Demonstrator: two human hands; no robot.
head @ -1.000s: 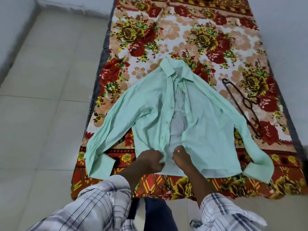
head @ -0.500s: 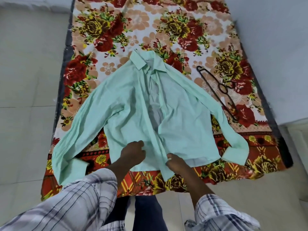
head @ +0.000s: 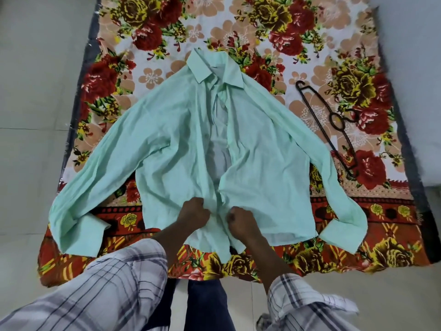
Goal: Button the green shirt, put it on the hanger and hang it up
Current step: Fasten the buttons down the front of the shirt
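Green shirt [head: 171,149]: laid front up, with the hem at the hands, the collar far beyond them and a sleeve spread out to each side. The front is seen open from the collar down to just above the hands.
Left hand [head: 194,215]: curled on the front edge of its own side, near the hem; cloth is gripped.
Right hand [head: 239,220]: curled on the opposite front edge, just beside the left hand; cloth is gripped.
Step in hand: buttoning is judged to be at its start, at the lowest buttons. Whether any button is through cannot be told.
Next move: the two edges must be overlapped, and a button lined up with its hole and pushed through.
Hanger [head: 330,142]: left untouched beyond the right hand and to its right, well apart from it.
Floral sheet [head: 167,44]: spread beneath shirt, hanger and hands.
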